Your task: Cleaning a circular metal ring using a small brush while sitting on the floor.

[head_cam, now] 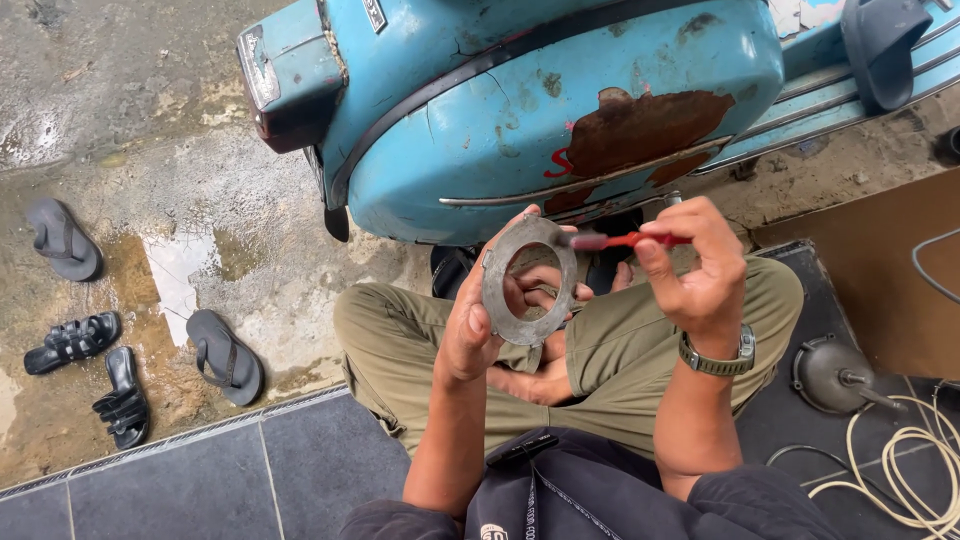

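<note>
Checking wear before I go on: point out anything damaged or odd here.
The blue scooter's side panel has a large rust patch where paint has flaked off. The metal ring in the left hand shows no clear damage.

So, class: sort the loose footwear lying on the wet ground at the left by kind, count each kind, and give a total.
Grey flip-flops: 2
Black strapped sandals: 2
Total: 4

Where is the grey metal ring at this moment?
In the head view, the grey metal ring is centre frame, held upright in the left hand, above the person's lap and just below the blue scooter.
</note>
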